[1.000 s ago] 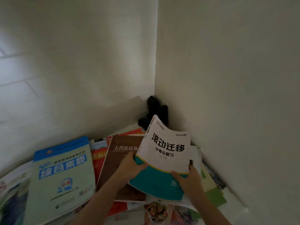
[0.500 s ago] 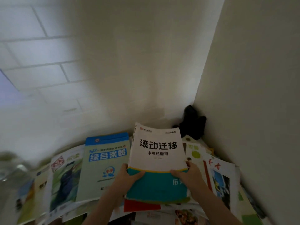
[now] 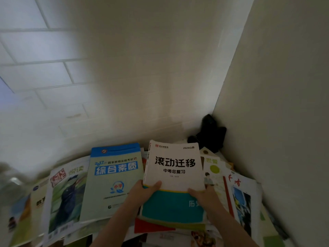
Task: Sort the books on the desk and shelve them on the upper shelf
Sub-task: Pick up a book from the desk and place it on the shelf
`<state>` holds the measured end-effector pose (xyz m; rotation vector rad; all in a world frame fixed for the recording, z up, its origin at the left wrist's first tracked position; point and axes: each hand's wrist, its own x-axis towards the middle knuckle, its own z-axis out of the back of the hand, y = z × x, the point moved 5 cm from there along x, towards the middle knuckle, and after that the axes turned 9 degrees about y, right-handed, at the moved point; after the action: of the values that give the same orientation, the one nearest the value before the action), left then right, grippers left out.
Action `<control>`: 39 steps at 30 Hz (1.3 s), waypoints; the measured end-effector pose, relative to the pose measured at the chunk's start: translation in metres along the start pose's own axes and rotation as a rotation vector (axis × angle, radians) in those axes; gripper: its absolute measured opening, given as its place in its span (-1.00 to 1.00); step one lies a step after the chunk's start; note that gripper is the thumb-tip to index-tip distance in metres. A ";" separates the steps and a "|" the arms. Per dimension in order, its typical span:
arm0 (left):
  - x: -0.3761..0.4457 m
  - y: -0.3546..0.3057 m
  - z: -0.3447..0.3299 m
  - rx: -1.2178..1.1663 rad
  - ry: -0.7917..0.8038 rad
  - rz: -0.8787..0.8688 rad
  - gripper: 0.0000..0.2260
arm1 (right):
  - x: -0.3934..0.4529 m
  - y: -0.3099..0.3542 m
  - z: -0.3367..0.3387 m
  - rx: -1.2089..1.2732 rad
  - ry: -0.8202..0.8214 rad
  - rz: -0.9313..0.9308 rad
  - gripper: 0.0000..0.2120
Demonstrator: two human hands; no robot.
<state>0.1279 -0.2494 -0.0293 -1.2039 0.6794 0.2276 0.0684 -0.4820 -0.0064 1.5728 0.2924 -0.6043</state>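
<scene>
A white and teal book (image 3: pixel 173 177) with bold black characters is raised above the pile in the desk's corner. My left hand (image 3: pixel 142 192) grips its left edge with the thumb over the cover. My right hand (image 3: pixel 203 196) grips its right edge the same way. Under and around it lie several books: a blue and pale green one (image 3: pixel 114 180) to the left, a magazine with a dark figure (image 3: pixel 66 193) further left, a white illustrated one (image 3: pixel 214 177) to the right. The upper shelf is out of view.
A black object (image 3: pixel 209 134) sits in the corner where the tiled back wall meets the plain right wall (image 3: pixel 284 122). A white magazine with red characters (image 3: pixel 243 200) lies along the right wall. A blurred clear object (image 3: pixel 10 182) is at the far left.
The view has swung left and up, so more of the left books show. Both hands have kept their hold on the white and teal book, now squarer to me.
</scene>
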 end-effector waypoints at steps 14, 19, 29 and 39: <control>-0.044 -0.018 0.032 -0.062 -0.107 -0.331 -0.56 | -0.004 0.029 -0.016 -0.011 0.123 0.171 -0.54; -0.059 -0.064 0.068 -0.049 -0.092 -0.517 -0.55 | -0.015 0.080 -0.043 -0.100 0.159 0.446 -0.54; -0.029 -0.068 0.028 -0.227 0.000 -0.562 -0.48 | -0.008 0.063 -0.014 -0.163 0.025 0.508 -0.31; -0.020 -0.056 0.024 -0.290 -0.040 -0.553 -0.55 | 0.003 0.058 -0.002 -0.256 0.023 0.528 -0.36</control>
<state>0.1489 -0.2443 0.0309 -1.6121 0.2624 -0.1182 0.1018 -0.4863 0.0407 1.3341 -0.0352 -0.1303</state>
